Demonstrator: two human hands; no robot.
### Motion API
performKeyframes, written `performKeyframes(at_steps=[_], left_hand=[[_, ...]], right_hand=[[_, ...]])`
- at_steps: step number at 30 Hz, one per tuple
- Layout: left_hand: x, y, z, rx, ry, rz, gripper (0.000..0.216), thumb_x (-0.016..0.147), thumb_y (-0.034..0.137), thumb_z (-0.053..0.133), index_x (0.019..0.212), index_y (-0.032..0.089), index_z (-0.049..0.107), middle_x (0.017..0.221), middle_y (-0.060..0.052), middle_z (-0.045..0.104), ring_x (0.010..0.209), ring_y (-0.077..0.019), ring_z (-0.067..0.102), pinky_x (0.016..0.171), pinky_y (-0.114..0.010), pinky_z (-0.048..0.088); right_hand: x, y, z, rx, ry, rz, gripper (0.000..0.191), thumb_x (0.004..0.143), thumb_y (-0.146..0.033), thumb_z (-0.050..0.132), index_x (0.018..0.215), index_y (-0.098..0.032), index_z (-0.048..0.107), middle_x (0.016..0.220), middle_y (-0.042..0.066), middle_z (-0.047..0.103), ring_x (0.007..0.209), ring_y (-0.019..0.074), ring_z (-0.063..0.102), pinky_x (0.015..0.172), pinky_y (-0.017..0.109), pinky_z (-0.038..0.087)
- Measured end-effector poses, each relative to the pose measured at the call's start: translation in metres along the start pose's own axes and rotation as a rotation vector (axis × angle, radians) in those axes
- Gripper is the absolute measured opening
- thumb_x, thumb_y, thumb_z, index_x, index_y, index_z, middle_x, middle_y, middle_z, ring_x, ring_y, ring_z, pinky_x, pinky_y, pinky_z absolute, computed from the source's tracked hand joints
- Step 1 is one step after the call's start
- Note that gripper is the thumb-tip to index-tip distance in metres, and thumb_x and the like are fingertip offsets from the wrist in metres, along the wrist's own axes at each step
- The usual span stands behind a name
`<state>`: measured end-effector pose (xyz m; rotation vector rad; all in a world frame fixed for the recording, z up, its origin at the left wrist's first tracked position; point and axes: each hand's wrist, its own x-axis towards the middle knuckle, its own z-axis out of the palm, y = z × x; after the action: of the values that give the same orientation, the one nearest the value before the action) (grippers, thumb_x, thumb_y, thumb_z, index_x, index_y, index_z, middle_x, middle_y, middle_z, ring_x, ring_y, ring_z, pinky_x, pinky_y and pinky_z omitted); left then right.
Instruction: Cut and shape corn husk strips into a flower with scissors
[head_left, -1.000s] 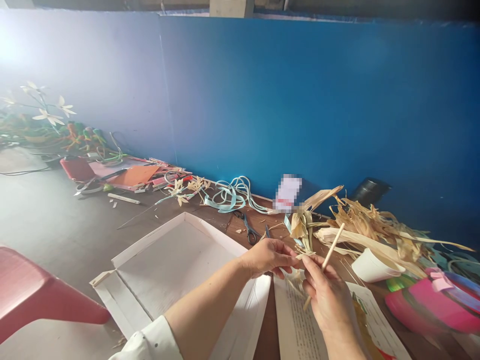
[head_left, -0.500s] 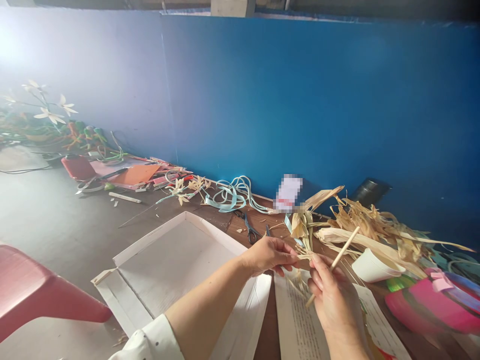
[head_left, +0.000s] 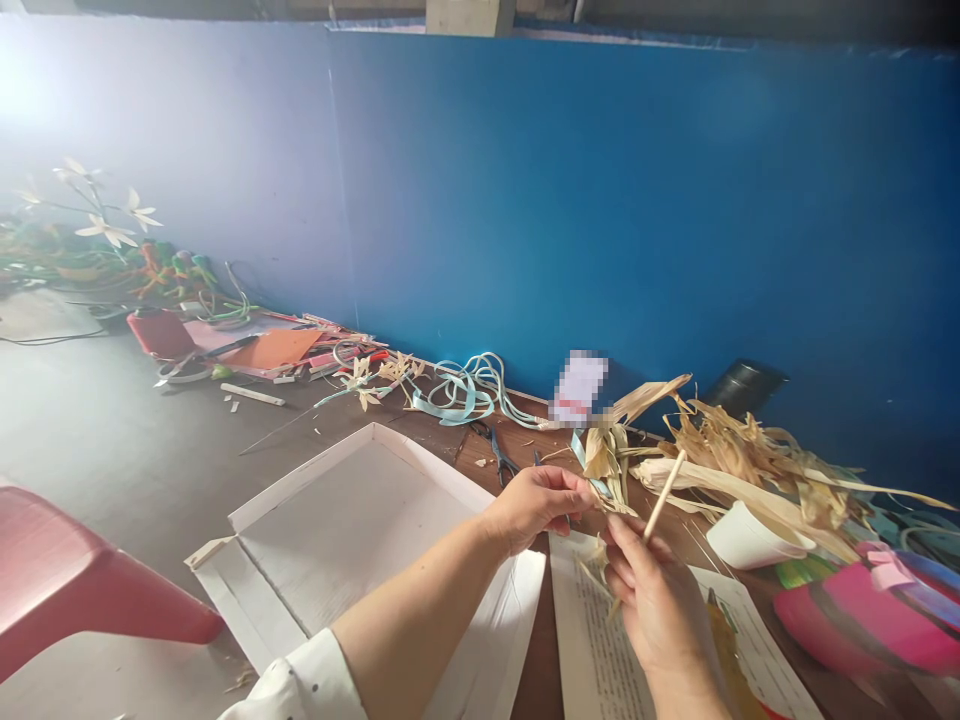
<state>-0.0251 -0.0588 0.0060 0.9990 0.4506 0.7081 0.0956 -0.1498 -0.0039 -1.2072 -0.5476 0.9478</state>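
Note:
My right hand (head_left: 654, 592) is closed around a pale wooden stick (head_left: 665, 497), which slants up past the fingers. A small pale dried-husk piece (head_left: 595, 562) hangs at its fingertips, over a printed sheet (head_left: 600, 650). Close beside it, my left hand (head_left: 538, 506) is closed in a pinch at the end of a strip; the fingers cover most of it, so its kind is unclear. Just beyond both hands lies a bunch of dried corn husks (head_left: 609, 455). Dark-handled scissors (head_left: 502, 460) rest behind my left hand.
A shallow white box lid (head_left: 315, 500) lies under my left forearm. To the right are more husks (head_left: 739, 445), a white cup (head_left: 757, 535) on its side and a pink container (head_left: 862, 610). Light-blue ribbon (head_left: 457, 400) lies by the blue wall. A pink stool (head_left: 82, 590) stands left.
My right hand has shifted slightly left and down, and the stick's top has moved left with it. The strip that showed between my hands is now less visible.

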Motion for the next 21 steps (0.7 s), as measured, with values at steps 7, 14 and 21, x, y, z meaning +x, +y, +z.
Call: performKeyframes(at_steps=[7,14,21], left_hand=[[0.0017,-0.0079,0.0037,0.006,0.015,0.003,0.043,0.055,0.045,0.081,0.073,0.011,0.063,0.064,0.0,0.057,0.057,-0.0065,0.049,0.052,-0.02,0.035],[-0.0003,-0.0022,0.0049,0.097,0.041,0.028,0.045,0.058,0.049,0.078,0.074,0.009,0.064,0.061,0.0,0.056,0.053,-0.0058,0.047,0.049,-0.019,0.034],[-0.0045,0.0015,0.0048,0.107,-0.143,-0.015,0.071,0.058,0.041,0.081,0.12,0.015,0.058,0.083,-0.005,0.066,0.054,-0.0058,0.05,0.05,-0.02,0.035]], right_hand=[[-0.002,-0.0031,0.0031,0.02,-0.044,0.046,0.031,0.065,-0.036,0.08,0.082,-0.015,0.065,0.057,-0.009,0.035,0.045,0.0017,0.019,0.036,0.011,0.016],[-0.0035,-0.0035,0.002,-0.084,-0.012,0.031,0.036,0.068,-0.041,0.077,0.096,-0.02,0.069,0.052,-0.009,0.032,0.044,0.0033,0.02,0.036,0.013,0.018],[-0.0036,-0.01,-0.0019,0.067,-0.094,0.048,0.03,0.073,-0.041,0.073,0.091,-0.018,0.071,0.065,-0.005,0.046,0.045,0.0007,0.017,0.035,0.012,0.013]])
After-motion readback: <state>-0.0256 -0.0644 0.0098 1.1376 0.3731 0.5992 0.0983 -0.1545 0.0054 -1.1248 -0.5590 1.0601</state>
